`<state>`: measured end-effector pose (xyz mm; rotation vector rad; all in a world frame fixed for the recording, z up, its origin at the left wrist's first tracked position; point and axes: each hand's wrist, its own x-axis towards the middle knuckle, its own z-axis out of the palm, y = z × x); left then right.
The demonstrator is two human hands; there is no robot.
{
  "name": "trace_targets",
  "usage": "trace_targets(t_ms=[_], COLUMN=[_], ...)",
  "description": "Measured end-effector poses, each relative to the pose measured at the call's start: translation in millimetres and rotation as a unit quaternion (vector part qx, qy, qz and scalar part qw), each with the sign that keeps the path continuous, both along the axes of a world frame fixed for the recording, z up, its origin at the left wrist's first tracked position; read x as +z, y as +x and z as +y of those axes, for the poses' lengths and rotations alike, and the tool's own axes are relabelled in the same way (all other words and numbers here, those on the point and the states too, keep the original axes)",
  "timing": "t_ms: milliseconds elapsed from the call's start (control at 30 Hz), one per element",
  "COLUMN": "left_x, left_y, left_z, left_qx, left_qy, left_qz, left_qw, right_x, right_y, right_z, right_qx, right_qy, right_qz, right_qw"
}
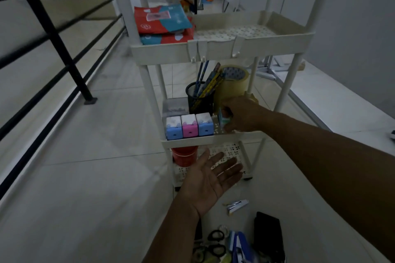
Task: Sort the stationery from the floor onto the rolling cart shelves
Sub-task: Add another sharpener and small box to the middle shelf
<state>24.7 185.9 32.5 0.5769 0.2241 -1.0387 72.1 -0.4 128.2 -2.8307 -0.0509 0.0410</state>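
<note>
Three small boxes (pixel 189 126), blue, pink and blue, are sitting in a row at the front left of the middle shelf (pixel 213 137) of the rolling cart (pixel 222 49), and I am reaching my right hand (pixel 241 116) in just to the right of them. My right fingers (pixel 228 127) are curling round a small teal and white item (pixel 223 120); it is too blurred for me to name, and I judge I am setting it down beside the boxes. My left hand (pixel 210 179) is hovering palm up below the middle shelf, in front of the bottom one, fingers spread and holding nothing.

The risk I am seeing is crowding. Behind my right hand a black mesh pen cup (pixel 199 98) full of pencils and a big roll of tape (pixel 232 83) are standing close together, so a careless knuckle could tip the cup or nudge the roll off the back of the middle shelf. The item could also slide off the shelf's low front lip, or I could shove the nearest blue box out of line. The light is dim, which is making placement harder to judge.

More stationery is lying on the floor in front of the cart: scissors (pixel 215 236), a stapler (pixel 237 206), a black case (pixel 268 235).
</note>
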Motion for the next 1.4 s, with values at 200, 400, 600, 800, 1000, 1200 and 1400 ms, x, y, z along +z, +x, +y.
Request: trace_targets(t_ms=[200, 400, 600, 800, 1000, 1200, 1400], left_x=[-18.4, -23.5, -22.6, -24.1, -25.1, -28.5, -31.7], left_y=[-2.8, -6.4, -1.2, 1.3, 5.1, 10.5, 8.1], left_z=[15.9, 31.1, 35.6, 36.6, 42.7, 50.8, 48.6], left_qx=[-0.002, 0.016, 0.014, 0.016, 0.017, 0.018, 0.020], left_qy=[0.017, 0.015, 0.019, 0.021, 0.020, 0.025, 0.030], left_qz=[-0.014, -0.012, -0.017, -0.018, -0.022, -0.031, -0.018], left_qw=[1.000, 1.000, 1.000, 0.999, 0.999, 0.999, 0.999], right_x=[-16.0, -12.2, -1.5, 4.8, 6.7, 8.5, 13.4], right_y=[19.7, 25.7, 26.7, 29.8, 36.6, 36.1, 39.6], right_z=[0.4, 5.2, 2.1, 6.9, 15.5, 26.2, 27.6], right_qx=[0.027, 0.043, 0.041, 0.053, 0.022, 0.017, -0.002], right_qy=[-0.049, -0.082, -0.074, -0.068, -0.038, -0.016, -0.049], right_qz=[-0.003, 0.034, 0.068, 0.079, 0.168, 0.231, 0.194], right_qw=[0.998, 0.995, 0.994, 0.993, 0.985, 0.973, 0.980])
